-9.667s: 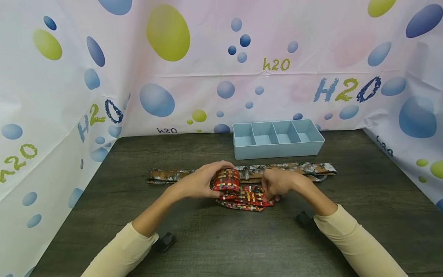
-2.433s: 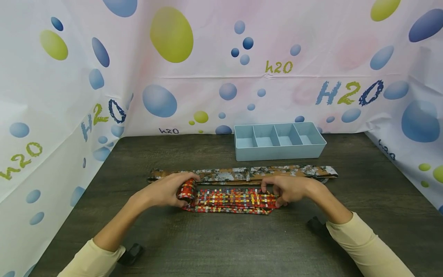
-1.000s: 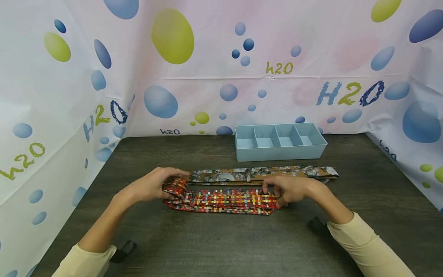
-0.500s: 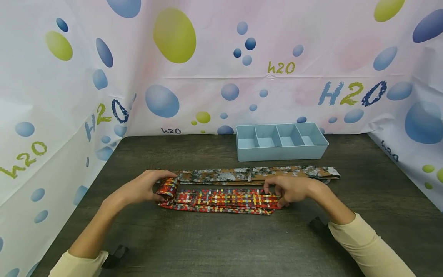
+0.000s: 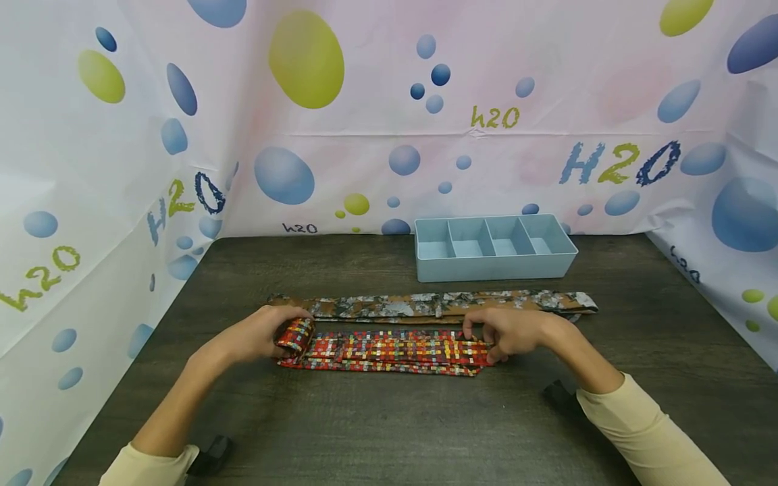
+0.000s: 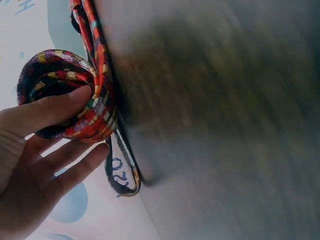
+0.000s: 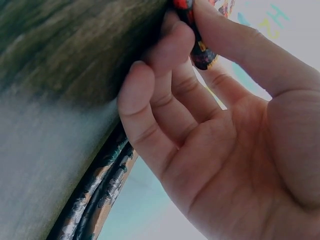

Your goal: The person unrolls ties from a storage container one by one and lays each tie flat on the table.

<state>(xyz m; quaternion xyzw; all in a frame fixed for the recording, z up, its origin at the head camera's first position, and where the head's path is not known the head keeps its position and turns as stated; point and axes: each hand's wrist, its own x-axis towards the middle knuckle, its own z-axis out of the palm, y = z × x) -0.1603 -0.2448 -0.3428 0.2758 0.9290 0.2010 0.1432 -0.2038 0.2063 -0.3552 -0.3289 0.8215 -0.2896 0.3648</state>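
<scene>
A red checked necktie (image 5: pixel 389 348) lies folded lengthwise on the dark table, its left end wound into a roll (image 5: pixel 296 336). My left hand (image 5: pixel 258 334) grips that roll at its outer side. In the left wrist view the thumb lies over the open spiral of the roll (image 6: pixel 95 117), with fingers beneath. At the other end my right hand (image 5: pixel 507 332) pinches the flat tip of the necktie. The right wrist view shows that dark red edge (image 7: pixel 200 54) between thumb and fingers. Behind it stretches a brown floral necktie (image 5: pixel 389 308), also folded long.
A light blue tray (image 5: pixel 495 266) with several compartments stands behind the neckties, near the back edge of the table (image 5: pixel 365 432). A patterned sheet with coloured ovals (image 5: pixel 365 81) hangs behind and along both sides.
Over the earlier frames my left hand has moved left with the roll, and the red necktie has unrolled into a longer strip. My right hand has shifted slightly right, still at the tip.
</scene>
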